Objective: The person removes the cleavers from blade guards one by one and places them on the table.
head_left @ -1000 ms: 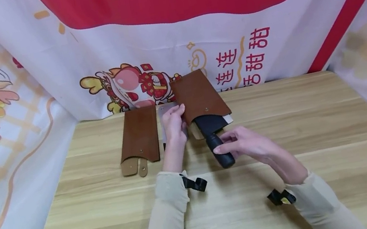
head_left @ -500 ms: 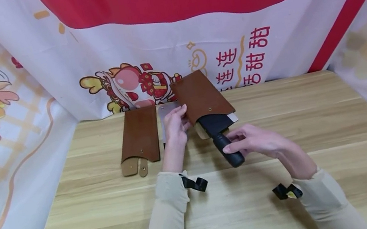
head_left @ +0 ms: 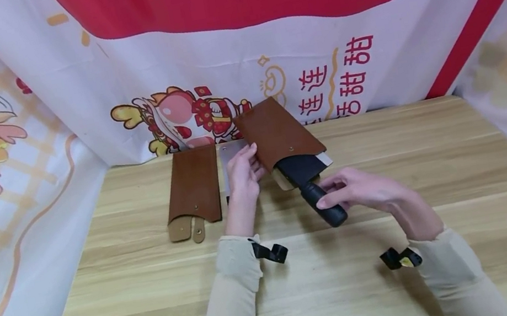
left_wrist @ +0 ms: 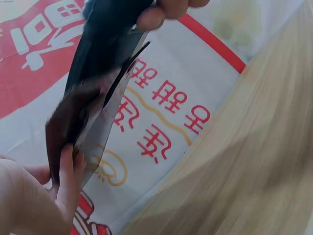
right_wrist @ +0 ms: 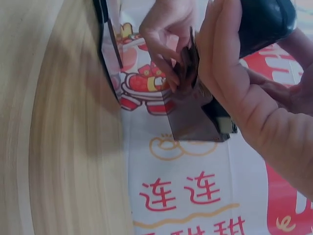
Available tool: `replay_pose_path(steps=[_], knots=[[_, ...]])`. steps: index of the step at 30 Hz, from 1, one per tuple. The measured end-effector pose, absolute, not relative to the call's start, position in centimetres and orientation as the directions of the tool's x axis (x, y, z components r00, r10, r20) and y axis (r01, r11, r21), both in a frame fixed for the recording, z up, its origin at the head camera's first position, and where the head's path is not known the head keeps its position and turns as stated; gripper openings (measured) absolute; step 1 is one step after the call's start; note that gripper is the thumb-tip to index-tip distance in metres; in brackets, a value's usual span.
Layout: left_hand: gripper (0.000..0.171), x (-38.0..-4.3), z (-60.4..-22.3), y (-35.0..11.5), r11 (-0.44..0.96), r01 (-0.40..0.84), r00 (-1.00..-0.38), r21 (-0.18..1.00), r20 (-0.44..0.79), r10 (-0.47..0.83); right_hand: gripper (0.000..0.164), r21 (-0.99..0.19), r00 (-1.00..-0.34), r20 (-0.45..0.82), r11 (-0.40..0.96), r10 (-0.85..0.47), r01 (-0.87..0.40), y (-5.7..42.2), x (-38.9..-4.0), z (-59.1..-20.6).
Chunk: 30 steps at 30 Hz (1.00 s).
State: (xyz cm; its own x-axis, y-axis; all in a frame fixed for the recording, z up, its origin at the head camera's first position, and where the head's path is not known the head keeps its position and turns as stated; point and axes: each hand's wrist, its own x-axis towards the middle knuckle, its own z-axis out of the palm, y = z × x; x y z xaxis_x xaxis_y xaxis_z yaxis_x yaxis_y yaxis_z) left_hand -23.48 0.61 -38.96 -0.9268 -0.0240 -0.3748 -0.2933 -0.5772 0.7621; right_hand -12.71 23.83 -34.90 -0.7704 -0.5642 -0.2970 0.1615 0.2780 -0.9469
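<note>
A brown leather sheath (head_left: 276, 129) tilts above the far part of the table, near the cloth backdrop. My left hand (head_left: 243, 173) pinches its left edge between thumb and fingers. Out of its curved mouth comes the black blade of a cleaver (head_left: 299, 170), with the rest of the blade hidden inside. My right hand (head_left: 362, 190) grips the cleaver's black handle (head_left: 324, 205), thumb along the near side. In the right wrist view, the fingers wrap the handle (right_wrist: 264, 22), and the sheath (right_wrist: 195, 120) appears edge-on beyond. A pale strip (head_left: 324, 158) shows along the blade's right end.
A second brown sheath (head_left: 194, 182), with two tan straps at its mouth, lies on the wooden table (head_left: 156, 297) at left. Beside it a flat grey blade (head_left: 229, 165) is partly hidden by my left hand. Printed cloth (head_left: 236, 54) hangs behind the table's far edge.
My right hand and the cleaver handle have shifted right, and the sheath's lower end has swung right with them. My left hand has moved slightly right, still pinching the sheath.
</note>
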Motion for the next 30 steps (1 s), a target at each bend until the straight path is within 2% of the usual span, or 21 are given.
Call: replay_pose_path(steps=[3,9,15,18,23,27,30], knots=[[0.03,-23.7,-39.1,0.1,-0.597,-0.317,-0.926,0.737,-0.375,0.029,0.048,-0.952,-0.757,-0.287,0.264,-0.587,0.157,24.7,-12.9,-35.0],[0.018,-23.9,-38.7,-0.4,-0.604,-0.3,-0.936,0.738,-0.35,0.038,0.048,-0.954,-0.787,-0.276,0.261,-0.551,0.151,26.7,-13.8,-35.5],[0.02,-24.0,-38.3,-0.7,-0.678,-0.293,-0.931,0.674,-0.362,0.042,0.053,-0.957,-0.845,-0.274,0.216,-0.458,0.193,28.3,-14.1,-35.3],[0.02,-24.0,-38.2,-0.8,-0.717,-0.278,-0.931,0.639,-0.363,0.038,0.043,-0.96,-0.881,-0.27,0.174,-0.387,0.218,28.8,-14.3,-35.3],[0.018,-23.8,-38.1,-0.7,-0.761,-0.275,-0.925,0.588,-0.377,0.042,0.013,-0.963,-0.933,-0.268,0.079,-0.239,0.256,29.4,-14.7,-35.4],[0.019,-23.6,-38.1,-0.7,-0.771,-0.292,-0.918,0.566,-0.393,0.059,0.012,-0.96,-0.955,-0.265,-0.053,-0.13,0.273,29.7,-14.8,-35.6],[0.023,-23.4,-37.9,-0.4,-0.787,-0.289,-0.92,0.545,-0.384,0.071,0.012,-0.94,-0.964,-0.259,-0.213,-0.065,0.267,29.8,-14.9,-35.7]])
